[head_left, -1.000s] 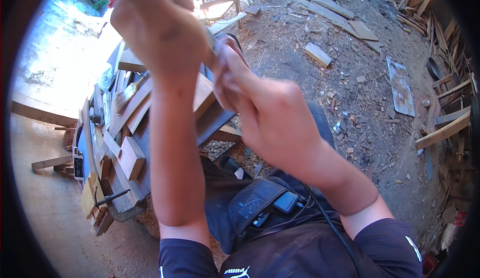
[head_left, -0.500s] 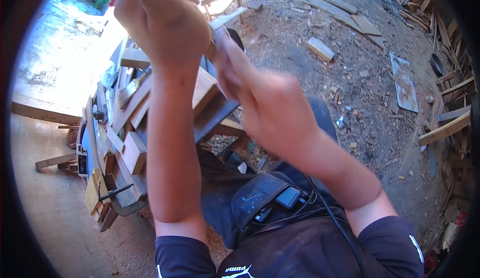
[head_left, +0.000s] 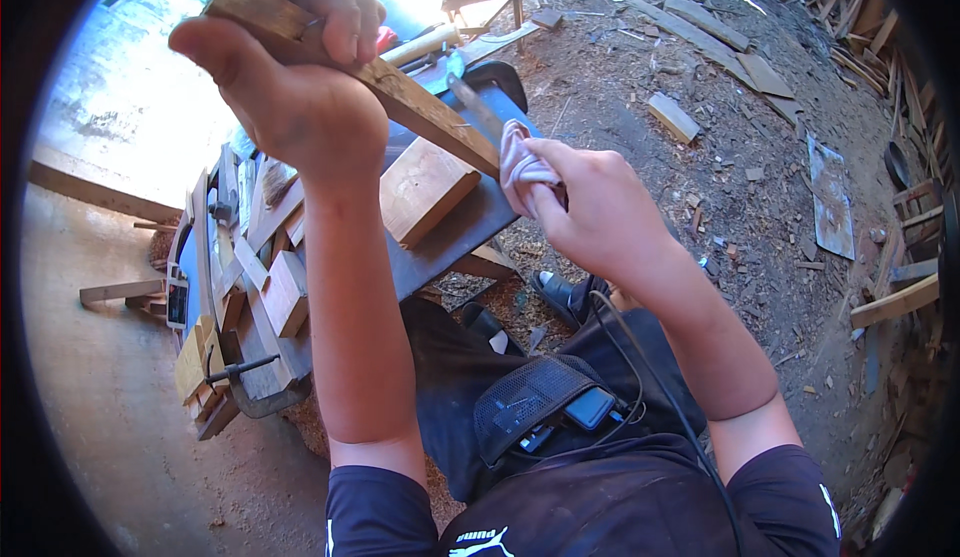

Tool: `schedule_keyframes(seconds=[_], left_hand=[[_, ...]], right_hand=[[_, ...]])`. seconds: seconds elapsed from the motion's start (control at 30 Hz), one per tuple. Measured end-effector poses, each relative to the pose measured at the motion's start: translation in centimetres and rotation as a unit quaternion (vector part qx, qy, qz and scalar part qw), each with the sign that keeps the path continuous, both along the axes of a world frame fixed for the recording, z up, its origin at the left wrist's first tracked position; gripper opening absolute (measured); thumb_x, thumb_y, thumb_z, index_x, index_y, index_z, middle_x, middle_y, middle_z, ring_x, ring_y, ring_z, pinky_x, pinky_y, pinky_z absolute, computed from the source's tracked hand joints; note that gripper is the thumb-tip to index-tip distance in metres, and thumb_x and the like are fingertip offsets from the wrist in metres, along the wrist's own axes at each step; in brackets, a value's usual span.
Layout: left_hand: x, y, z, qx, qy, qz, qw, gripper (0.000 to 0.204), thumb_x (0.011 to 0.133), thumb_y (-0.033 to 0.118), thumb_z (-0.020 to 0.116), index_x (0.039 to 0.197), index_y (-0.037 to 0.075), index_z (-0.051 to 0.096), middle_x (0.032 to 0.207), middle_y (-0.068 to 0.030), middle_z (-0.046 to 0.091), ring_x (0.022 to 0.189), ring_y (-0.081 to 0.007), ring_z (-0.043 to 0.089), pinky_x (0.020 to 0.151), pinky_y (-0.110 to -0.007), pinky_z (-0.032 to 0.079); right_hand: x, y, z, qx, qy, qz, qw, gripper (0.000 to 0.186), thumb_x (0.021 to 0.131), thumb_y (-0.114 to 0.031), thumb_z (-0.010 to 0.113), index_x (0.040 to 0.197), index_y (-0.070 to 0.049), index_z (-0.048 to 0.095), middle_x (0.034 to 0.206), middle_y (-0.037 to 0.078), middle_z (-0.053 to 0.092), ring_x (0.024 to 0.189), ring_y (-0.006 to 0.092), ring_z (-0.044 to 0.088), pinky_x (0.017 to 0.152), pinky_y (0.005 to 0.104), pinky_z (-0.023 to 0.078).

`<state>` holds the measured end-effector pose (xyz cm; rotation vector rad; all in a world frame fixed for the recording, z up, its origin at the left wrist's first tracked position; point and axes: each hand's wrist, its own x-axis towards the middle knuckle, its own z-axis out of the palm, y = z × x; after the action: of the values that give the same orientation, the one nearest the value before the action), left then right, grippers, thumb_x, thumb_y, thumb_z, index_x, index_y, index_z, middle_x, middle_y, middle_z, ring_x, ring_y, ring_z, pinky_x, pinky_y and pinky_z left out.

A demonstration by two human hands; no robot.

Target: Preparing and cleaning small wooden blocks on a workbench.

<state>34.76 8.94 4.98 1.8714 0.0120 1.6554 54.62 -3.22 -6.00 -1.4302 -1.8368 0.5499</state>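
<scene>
My left hand (head_left: 325,107) is raised and closed round a long squared wooden bar (head_left: 425,107), fingers over its top and thumb near its upper end. The bar slants down to the right. My right hand (head_left: 605,207) grips a bunched pale pink cloth (head_left: 522,169) by the bar's lower end. A narrow metal strip, like a blade (head_left: 478,109), sticks out from the cloth toward the upper left, beside the bar. The cloth hides its held end. Below the bar, a thick wooden block (head_left: 425,192) lies on the dark bench (head_left: 450,242).
Several offcuts (head_left: 285,297) crowd the bench's left side, with a brush (head_left: 278,185) and a clamp (head_left: 245,369) there. Wood scraps and chips litter the ground at right, near a flat board (head_left: 830,197). A cable (head_left: 640,357) hangs over my lap by a mesh pouch (head_left: 530,402).
My right hand has shifted right, and the cloth and metal strip now show clearly. My left hand has turned, bringing the wooden bar into plain view.
</scene>
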Motion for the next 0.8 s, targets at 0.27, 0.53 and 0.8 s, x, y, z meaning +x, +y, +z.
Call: schedule_keyframes(seconds=[0.27,0.53,0.8], left_hand=[[-0.3,-1.0,0.3,-0.006,0.032,-0.111,0.993,0.092,0.093,0.086,0.027,0.107,0.006,0.07,0.061,0.0043,0.037,0.057,-0.0106,0.034,0.063,-0.029,0.029],[4.3,-1.2,1.1,0.018,-0.062,0.102,0.993,0.072,0.111,0.056,0.022,0.082,0.008,0.067,0.046,0.0061,0.036,0.037,-0.0071,0.028,0.037,-0.026,0.022],[4.4,0.1,1.0,-0.022,-0.046,0.049,0.998,0.07,0.112,0.051,0.022,0.082,0.007,0.066,0.046,0.0054,0.039,0.038,-0.0071,0.03,0.038,-0.025,0.023]], right_hand=[[1.4,2.2,1.1,-0.015,0.008,0.128,0.992,0.046,0.087,-0.017,0.069,0.129,0.001,0.067,0.104,0.019,0.065,0.089,0.0303,0.068,0.08,0.0373,0.054],[2.5,3.4,-0.4,-0.013,-0.034,0.064,0.997,0.046,0.086,-0.024,0.076,0.129,-0.008,0.071,0.093,0.011,0.062,0.094,0.0215,0.063,0.084,0.0363,0.051],[2.9,6.5,3.3,0.035,0.262,0.191,0.945,0.04,0.092,-0.027,0.076,0.12,0.001,0.073,0.119,0.011,0.074,0.104,0.0157,0.069,0.09,0.0317,0.054]])
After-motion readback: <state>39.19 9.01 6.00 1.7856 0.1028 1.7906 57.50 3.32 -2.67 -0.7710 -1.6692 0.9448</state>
